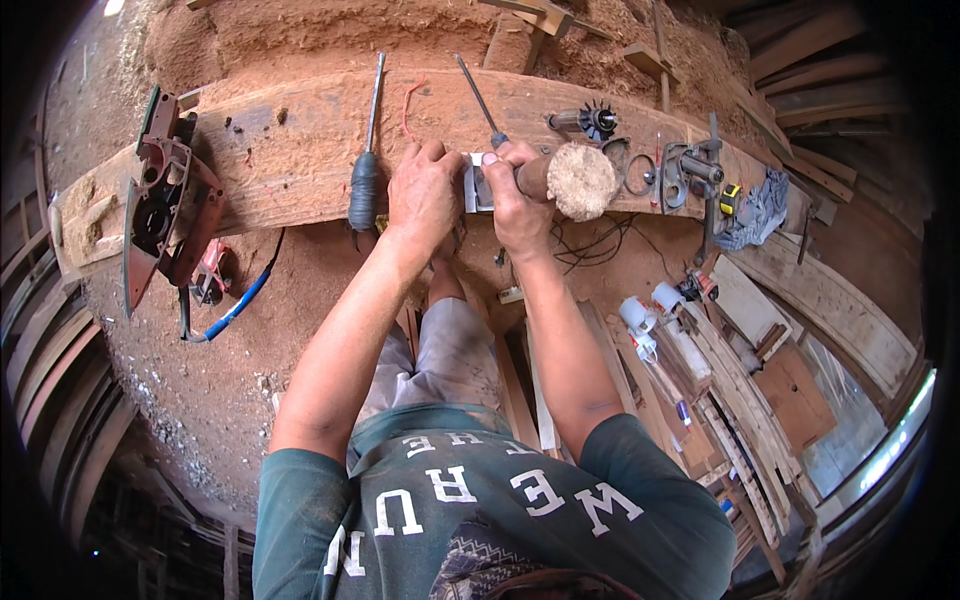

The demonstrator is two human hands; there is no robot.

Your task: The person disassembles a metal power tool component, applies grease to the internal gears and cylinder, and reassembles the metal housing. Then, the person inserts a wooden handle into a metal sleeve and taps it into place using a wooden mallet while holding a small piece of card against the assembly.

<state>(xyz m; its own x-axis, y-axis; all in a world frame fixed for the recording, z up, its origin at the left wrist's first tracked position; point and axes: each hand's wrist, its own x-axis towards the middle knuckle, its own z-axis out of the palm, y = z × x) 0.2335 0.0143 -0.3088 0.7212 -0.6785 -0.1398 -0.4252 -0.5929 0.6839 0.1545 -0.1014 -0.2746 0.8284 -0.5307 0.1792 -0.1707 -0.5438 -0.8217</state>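
My left hand [424, 192] rests over the near side of a wooden plank with its fingers curled down. Whatever they grip is hidden. Right beside it, between both hands, shows a flat, shiny metal plate [473, 186]. My right hand [518, 218] wraps round a thick, dark wooden handle whose frayed round end [582, 182] points up. The lower part of the handle is out of sight. Left of my left hand lies a long screwdriver with a wrapped grey handle [363, 190]. Beyond my right hand is a thin dark screwdriver [480, 97].
On the plank [300, 150], an opened power tool housing [160, 205] stands at the left. A motor armature with a fan [597, 120], a metal tool part [690, 170], a yellow tape measure [731, 199] and a grey-blue cloth [762, 212] lie right. Dark cable [590, 250] hangs below.
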